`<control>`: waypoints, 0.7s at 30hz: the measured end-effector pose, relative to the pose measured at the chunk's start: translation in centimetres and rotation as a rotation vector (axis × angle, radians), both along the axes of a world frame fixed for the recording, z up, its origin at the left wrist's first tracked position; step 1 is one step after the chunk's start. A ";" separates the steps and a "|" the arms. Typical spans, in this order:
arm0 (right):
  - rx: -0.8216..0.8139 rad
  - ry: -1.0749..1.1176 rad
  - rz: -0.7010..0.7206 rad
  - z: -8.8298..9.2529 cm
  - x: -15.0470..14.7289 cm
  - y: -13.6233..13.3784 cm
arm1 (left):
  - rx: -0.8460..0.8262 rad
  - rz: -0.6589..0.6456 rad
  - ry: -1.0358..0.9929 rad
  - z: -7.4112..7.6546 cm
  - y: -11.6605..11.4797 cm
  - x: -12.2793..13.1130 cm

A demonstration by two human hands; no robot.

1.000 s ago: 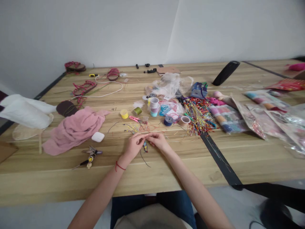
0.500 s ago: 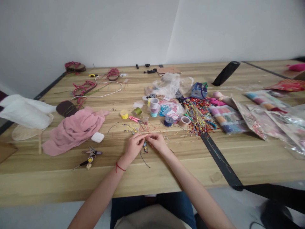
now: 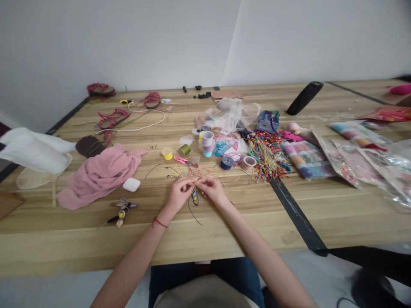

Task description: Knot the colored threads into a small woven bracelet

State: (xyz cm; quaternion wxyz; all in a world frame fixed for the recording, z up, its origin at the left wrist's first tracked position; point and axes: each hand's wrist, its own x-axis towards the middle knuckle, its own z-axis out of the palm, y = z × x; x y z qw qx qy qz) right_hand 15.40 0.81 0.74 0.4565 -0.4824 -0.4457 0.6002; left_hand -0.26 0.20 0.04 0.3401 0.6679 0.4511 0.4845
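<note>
A small knotted cord piece of dark, blue and yellow strands (image 3: 195,197) dangles just below the 2 hands, above the pale wooden bench (image 3: 244,229), with a thin dark cord (image 3: 193,214) trailing from it toward the person's body (its exact pattern is too small to make out). The left hand (image 3: 181,193), with a red string bracelet (image 3: 159,223) around its wrist, and the right hand (image 3: 210,191) meet at the fingertips. The fingers (image 3: 189,182) of both hands are closed in a pinch on a thin strand of thread (image 3: 195,181) that runs between them. Just beyond the hands lies a loose tangle of fine yellow and red threads (image 3: 186,172), beside pink-handled thread snips (image 3: 181,160). Farther along stand a yellow thread spool (image 3: 167,153), an olive-green thread spool (image 3: 185,149), a stack of pale plastic spools (image 3: 207,143) and a navy thread spool (image 3: 226,162). A tan tape roll (image 3: 248,162) sits next to a heap of multicoloured string tassels (image 3: 268,156). To the left lie a white plastic earbud case (image 3: 131,184), a crumpled pink cloth (image 3: 102,175) and a small bunch of keys with charms (image 3: 121,209).
</note>
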 end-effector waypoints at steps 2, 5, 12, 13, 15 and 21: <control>-0.003 0.015 0.003 0.2 0.1 0.0 | -0.013 0.004 -0.020 0.0 0.1 0.0; -0.003 0.029 0.014 0.5 0.2 0.1 | -0.024 0.020 -0.040 -0.1 0.1 -0.1; 0.019 0.051 -0.049 0.5 -0.1 0.2 | -0.077 0.018 -0.069 -0.4 0.3 -0.2; 0.026 0.052 -0.056 0.4 -0.3 0.2 | -0.091 0.020 -0.081 -0.4 0.3 -0.2; 0.041 0.048 -0.062 0.4 -0.4 0.1 | -0.126 0.026 -0.101 -0.4 0.3 -0.2; 0.064 0.018 -0.065 0.5 -0.4 0.1 | -0.202 0.033 -0.151 -0.5 0.4 -0.1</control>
